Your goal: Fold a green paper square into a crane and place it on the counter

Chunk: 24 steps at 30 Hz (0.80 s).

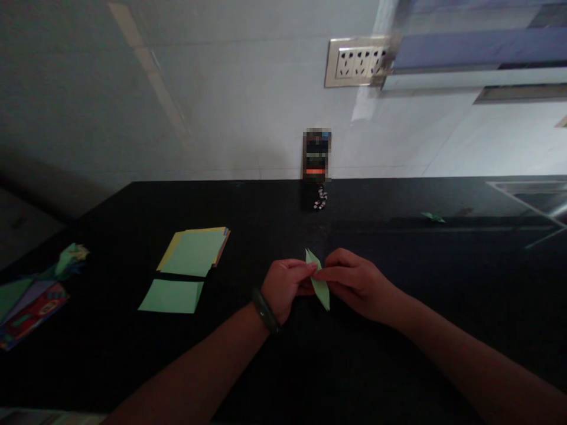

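Observation:
A piece of folded light-green origami paper (321, 288), narrow and pointed at both ends, stands tilted between my two hands above the dark counter. My left hand (286, 286), with a dark bangle on its wrist, pinches the paper from the left with the thumb in front. From the other side my right hand (358, 280) has its fingers closed against the paper's middle, the index finger meeting the left thumb. The right thumb is mostly hidden. Left of my hands lie a stack of square coloured paper (197, 252), green on top, and a folded green sheet (172, 296) in front of it.
A phone (316, 154) leans on the tiled wall, a beaded strap (321, 198) beneath it. A small folded green piece (433, 218) lies at right, near a metal-edged sink (527, 203). Colourful packaging (35, 313) and a crumpled paper bundle (66, 260) sit on the far left.

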### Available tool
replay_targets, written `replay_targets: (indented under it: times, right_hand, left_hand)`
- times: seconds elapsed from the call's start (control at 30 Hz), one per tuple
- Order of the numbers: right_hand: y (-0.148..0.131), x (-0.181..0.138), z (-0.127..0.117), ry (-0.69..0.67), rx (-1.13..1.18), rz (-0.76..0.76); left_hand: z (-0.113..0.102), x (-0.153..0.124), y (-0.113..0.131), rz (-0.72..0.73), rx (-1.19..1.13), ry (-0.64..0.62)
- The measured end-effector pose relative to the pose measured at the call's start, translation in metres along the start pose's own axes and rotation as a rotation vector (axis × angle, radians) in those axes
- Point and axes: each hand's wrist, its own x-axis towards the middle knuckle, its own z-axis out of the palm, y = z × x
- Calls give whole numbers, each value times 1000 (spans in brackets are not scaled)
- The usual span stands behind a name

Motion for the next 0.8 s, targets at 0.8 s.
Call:
replay_targets:
  times: [0.8]
  right_hand:
    - [-4,7,8,132,301,412]
  left_hand:
    - [4,-3,1,21,90,-26]
